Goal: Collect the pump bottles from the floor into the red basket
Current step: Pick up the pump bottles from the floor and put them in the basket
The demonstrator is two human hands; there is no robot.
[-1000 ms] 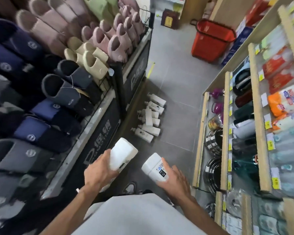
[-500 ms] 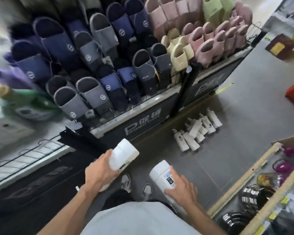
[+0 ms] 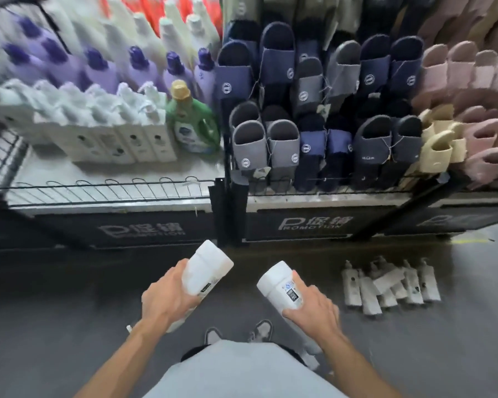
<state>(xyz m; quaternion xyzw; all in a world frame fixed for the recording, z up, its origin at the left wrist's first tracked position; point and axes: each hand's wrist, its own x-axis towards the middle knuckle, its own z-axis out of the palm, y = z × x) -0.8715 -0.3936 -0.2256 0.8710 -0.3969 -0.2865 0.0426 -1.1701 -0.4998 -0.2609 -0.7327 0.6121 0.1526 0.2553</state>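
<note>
White pump bottle [image 3: 206,270] gripped in your left hand [image 3: 167,297], another bottle [image 3: 279,285] in your right hand [image 3: 311,308]; the pile [image 3: 385,282] lies on the floor [image 3: 69,326] nearby. Basket unseen: turning blind, one could slip.

- Slippers [image 3: 314,110] in navy, grey, pink and cream fill the right rack.
- Green bottle [image 3: 193,124], gold cap, stands upright on the left shelf [image 3: 98,172], just beside a row of white bottles [image 3: 127,142].
- Purple bottles [image 3: 138,70] stand behind, blurred.
- Black "PROMOTION" panels [image 3: 314,224] run below.
</note>
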